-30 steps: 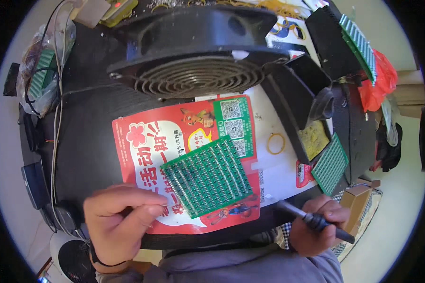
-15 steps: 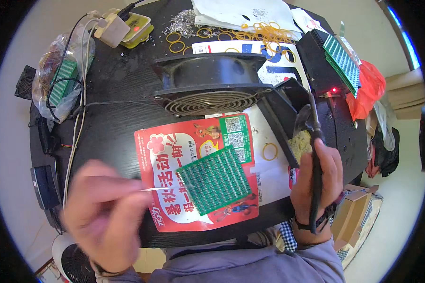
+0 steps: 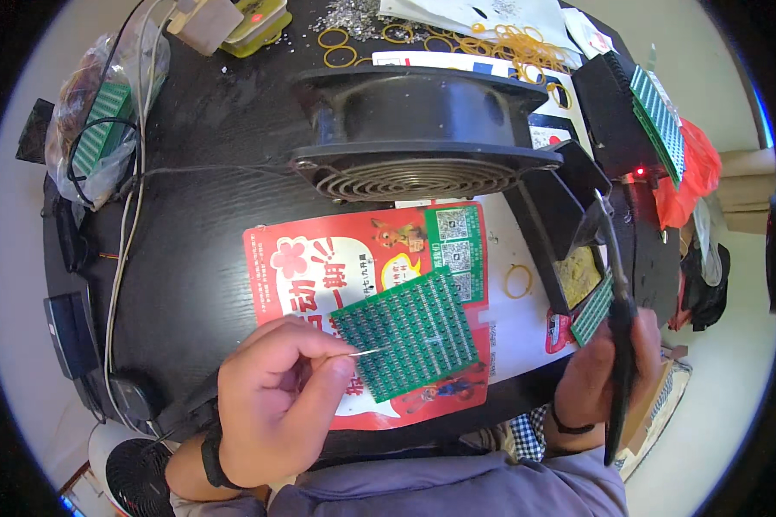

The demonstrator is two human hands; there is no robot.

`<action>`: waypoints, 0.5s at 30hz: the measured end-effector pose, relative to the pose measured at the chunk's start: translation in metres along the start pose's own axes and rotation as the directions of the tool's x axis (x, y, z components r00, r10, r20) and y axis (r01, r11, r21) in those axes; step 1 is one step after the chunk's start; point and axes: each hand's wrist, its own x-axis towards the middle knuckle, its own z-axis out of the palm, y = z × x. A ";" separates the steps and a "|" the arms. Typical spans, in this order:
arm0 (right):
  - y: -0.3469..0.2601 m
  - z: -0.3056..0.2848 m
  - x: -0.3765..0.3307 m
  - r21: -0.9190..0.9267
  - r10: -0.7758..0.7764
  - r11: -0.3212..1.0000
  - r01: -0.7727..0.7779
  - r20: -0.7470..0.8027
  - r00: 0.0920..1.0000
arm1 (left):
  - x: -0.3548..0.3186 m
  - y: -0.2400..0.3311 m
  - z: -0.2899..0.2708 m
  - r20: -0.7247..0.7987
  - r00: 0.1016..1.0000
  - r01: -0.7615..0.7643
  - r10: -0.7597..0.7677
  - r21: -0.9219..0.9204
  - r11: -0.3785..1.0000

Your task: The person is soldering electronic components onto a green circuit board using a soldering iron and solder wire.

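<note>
A green circuit board (image 3: 414,332) with rows of tiny parts lies slightly turned on a red printed sheet (image 3: 276,258). Between thumb and forefinger, my left hand (image 3: 276,396) pinches a thin silvery wire, which looks like solder (image 3: 369,351); its end reaches over the left part of the board. At the right, my right hand (image 3: 588,383) grips a soldering iron (image 3: 619,319) with a black handle. The iron's tip points away from me, close to the black iron stand (image 3: 535,211) with a yellow sponge (image 3: 578,277). Whether the tip touches the stand I cannot tell.
Behind the board stands a black fan (image 3: 414,129). Rubber bands (image 3: 526,47) and small metallic bits (image 3: 353,21) lie at the back. A smaller green board (image 3: 592,314) sits beside the stand. More boards rest against a black box (image 3: 612,112) and in a plastic bag (image 3: 103,129) at left.
My left hand has moved right, bringing the wire from beside the board to over it. The right hand with the iron has shifted slightly right and nearer. The whole view has shifted a little.
</note>
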 end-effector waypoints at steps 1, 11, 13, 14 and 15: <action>-0.004 0.000 -0.003 0.061 0.028 0.998 -0.022 -0.102 0.994 | 0.006 -0.001 -0.002 0.065 0.994 -0.091 0.085 0.093 0.991; -0.030 -0.003 -0.036 0.480 0.167 0.867 -0.134 -0.028 0.986 | 0.014 0.004 -0.008 0.273 0.826 -0.528 0.493 0.678 0.510; -0.028 0.001 -0.030 0.501 0.090 0.858 -0.111 0.066 0.994 | 0.014 0.000 -0.005 0.241 0.829 -0.522 0.505 0.656 0.545; -0.028 0.002 -0.028 0.524 0.008 0.847 -0.089 0.154 0.988 | 0.014 -0.002 -0.003 0.209 0.830 -0.519 0.517 0.631 0.577; -0.027 -0.007 -0.022 0.530 -0.024 0.835 -0.147 0.302 0.953 | 0.013 -0.003 -0.003 0.209 0.831 -0.517 0.515 0.633 0.576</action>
